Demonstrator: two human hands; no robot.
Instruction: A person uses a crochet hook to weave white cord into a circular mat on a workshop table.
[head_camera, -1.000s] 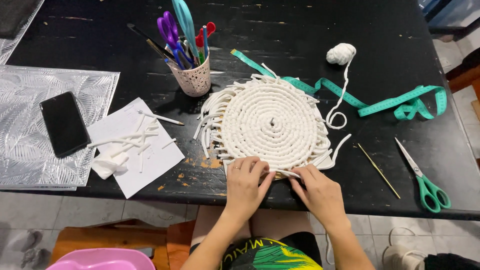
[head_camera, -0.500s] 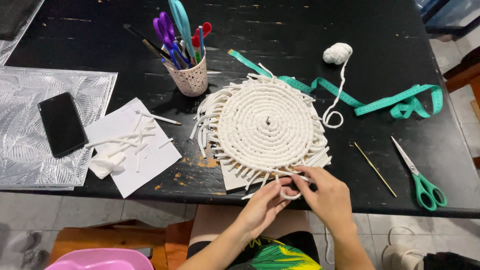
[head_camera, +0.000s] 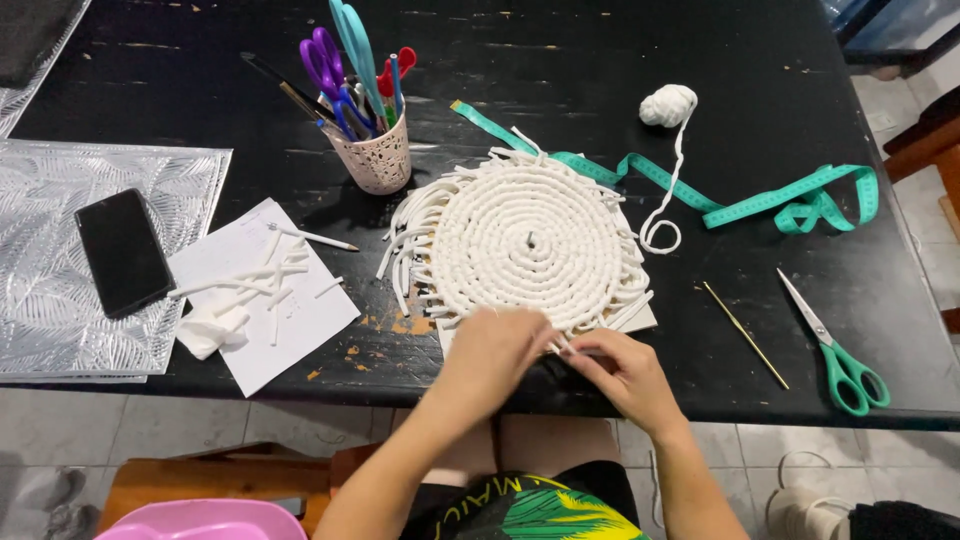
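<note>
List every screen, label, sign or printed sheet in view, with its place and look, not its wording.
Black rectangular phone: dark screen, lying on the silver embossed mat, far left.
White paper sheet: faint markings, tilted, right of the phone, strewn with white cord offcuts.
Teal measuring tape: printed scale, looping across the black table, upper right.

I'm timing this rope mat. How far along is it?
Done: the coiled white rope mat is a full round spiral. In hand: the left hand and right hand pinch cord ends at its near edge. Left: loose fringe ends stick out on the far-left side, untrimmed; the green scissors lie unused.
</note>
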